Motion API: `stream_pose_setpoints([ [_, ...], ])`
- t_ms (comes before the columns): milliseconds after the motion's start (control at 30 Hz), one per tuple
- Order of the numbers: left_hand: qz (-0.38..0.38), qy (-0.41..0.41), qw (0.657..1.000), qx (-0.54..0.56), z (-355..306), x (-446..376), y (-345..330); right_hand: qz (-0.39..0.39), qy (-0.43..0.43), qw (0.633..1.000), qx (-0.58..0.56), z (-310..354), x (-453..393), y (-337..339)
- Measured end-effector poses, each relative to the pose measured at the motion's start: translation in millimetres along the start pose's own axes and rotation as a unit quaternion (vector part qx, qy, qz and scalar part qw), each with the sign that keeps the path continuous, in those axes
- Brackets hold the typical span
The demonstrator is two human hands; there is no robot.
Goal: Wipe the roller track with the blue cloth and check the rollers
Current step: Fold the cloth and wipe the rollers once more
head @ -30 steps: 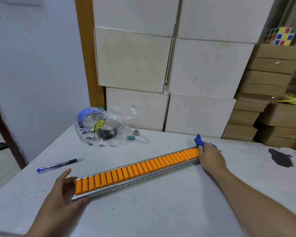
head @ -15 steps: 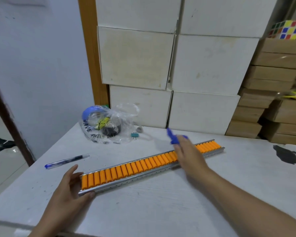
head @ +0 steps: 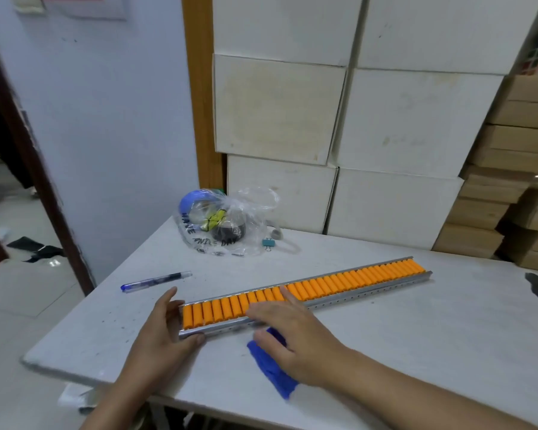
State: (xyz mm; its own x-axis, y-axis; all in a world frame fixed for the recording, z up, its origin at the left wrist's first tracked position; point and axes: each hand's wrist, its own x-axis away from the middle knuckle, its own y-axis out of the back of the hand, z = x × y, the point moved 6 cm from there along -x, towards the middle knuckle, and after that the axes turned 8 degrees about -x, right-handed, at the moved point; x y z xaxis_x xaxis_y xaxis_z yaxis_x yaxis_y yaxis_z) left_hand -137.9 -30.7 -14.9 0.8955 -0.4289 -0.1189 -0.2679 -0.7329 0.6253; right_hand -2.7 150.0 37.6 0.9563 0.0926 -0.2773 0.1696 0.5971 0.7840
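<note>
Roller track (head: 323, 290): a long metal channel filled with orange rollers (head: 370, 276), lying flat on the white worktop (head: 416, 342). It runs slantwise from near the worktop's front left corner up toward the back right.

Left hand (head: 159, 333): cups the near-left end of the roller track. The thumb lies against the front rail and the fingers wrap round the end and the back rail, so the hand grasps the track's end.

Right hand (head: 295, 333): lies palm down just in front of the track's left part. Its fingers are stretched out straight and relaxed, with the tips resting on the orange rollers a little way along from the left hand. It is not clenched.

Blue cloth (head: 271, 364): bunched on the worktop just in front of the track. It lies under the right palm and thumb, with its free end sticking out toward the front edge. I cannot tell whether the thumb pinches it or merely lies over it.

Pen (head: 156, 281): a blue one, behind the left hand, near the worktop's left edge.

Plastic bag (head: 224, 221): clear, with small items inside, at the back left corner.

Binder clip (head: 268, 243): small and teal, just beside the bag.

Boxes (head: 401, 125): white ones stacked along the worktop's back edge.
</note>
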Motion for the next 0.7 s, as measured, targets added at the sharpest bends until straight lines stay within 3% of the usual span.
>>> stream_pose_setpoints([
  [167, 0.016, 0.007, 1.000, 0.017, 3, 1, -1, 0.051, 0.052, 0.996, 0.042, 58, -66, -68],
  [333, -0.013, 0.011, 1.000, 0.011, 2, -1, 2, 0.072, 0.046, 0.995, 0.041, 55, -87, -98],
  [700, -0.017, 0.010, 1.000, 0.009, 7, -1, 0, 0.029, -0.056, 0.996, 0.064, -51, -39, -21],
])
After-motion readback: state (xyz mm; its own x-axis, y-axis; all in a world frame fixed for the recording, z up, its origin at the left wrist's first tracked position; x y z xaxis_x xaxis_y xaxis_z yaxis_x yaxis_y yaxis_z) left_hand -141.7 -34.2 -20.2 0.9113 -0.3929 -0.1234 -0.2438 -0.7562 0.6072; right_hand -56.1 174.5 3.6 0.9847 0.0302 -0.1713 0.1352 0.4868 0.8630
